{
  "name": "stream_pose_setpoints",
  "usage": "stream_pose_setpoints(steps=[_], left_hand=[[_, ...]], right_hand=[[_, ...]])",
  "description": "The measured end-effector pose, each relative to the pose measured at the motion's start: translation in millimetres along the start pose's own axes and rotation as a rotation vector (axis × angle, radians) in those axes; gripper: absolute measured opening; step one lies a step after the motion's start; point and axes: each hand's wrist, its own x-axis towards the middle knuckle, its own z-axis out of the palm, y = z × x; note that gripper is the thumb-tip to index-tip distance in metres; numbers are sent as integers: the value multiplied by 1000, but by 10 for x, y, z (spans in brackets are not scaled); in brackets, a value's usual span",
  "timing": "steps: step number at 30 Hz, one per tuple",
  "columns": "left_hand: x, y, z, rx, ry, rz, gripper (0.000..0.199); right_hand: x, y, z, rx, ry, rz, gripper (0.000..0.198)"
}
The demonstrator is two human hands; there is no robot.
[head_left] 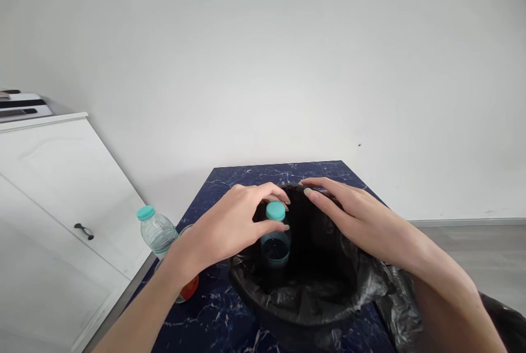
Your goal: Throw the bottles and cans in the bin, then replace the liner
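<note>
Head view. A clear bottle (274, 249) is inside the mouth of a bin lined with a black bag (304, 309), near its left wall; its long axis is near vertical, turquoise cap (275, 210) uppermost, base downward. The left hand (236, 224) grasps it about the neck, thumb in front, fingertips behind the cap. The right hand (349, 202) rests on the bag's far-right rim, fingers extended; whether it pinches the plastic cannot be told.
</note>
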Motion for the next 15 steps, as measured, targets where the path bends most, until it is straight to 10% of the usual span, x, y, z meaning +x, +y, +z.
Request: stream_pose_setpoints(steps=[15], left_hand=[[83, -87, -36, 149, 54, 82, 52]], right_hand=[[-60, -85, -13, 15, 51, -24, 53]])
